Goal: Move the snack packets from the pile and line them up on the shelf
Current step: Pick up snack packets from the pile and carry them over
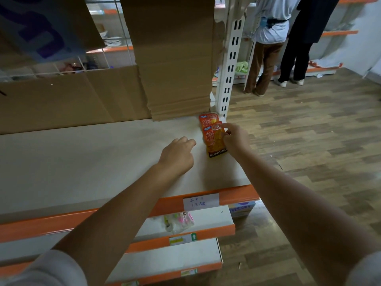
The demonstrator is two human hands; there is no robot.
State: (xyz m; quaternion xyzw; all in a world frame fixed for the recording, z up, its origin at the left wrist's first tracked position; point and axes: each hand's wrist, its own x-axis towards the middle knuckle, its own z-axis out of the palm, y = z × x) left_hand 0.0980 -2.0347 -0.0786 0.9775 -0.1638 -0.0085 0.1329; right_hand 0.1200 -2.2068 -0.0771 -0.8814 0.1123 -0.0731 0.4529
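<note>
- Your right hand (234,139) pinched the right edge of the front snack packet (215,141) between thumb and curled fingers, at the far right end of the shelf (82,162). The grip sat on the edge only, so the glossy wrapper could, I judged, slip or twist as you let go.
- The orange packets lay flat in a short row running back toward the white upright post (229,65), each overlapping the one behind. A nudge to the front one risked dragging the rear packet (208,118) askew, since they touched.
- The row sat just beside the shelf's right edge. Any push to the right could have tipped a packet off onto the wood floor (309,131).
- Your left hand (177,153) rested on the shelf near the packets with fingers loosely curled and holding nothing. It did not touch the row, so it steadied nothing; had it slid right, it might have shoved the line.
- The torn cardboard sheet (175,58) hung down right behind the rear packet. Pushing the row further back could have jammed a packet under its ragged lower edge.
- The pile itself was not in view, so you could not tell how many packets remained; the row would probably have to grow toward the front edge or leftward.
</note>
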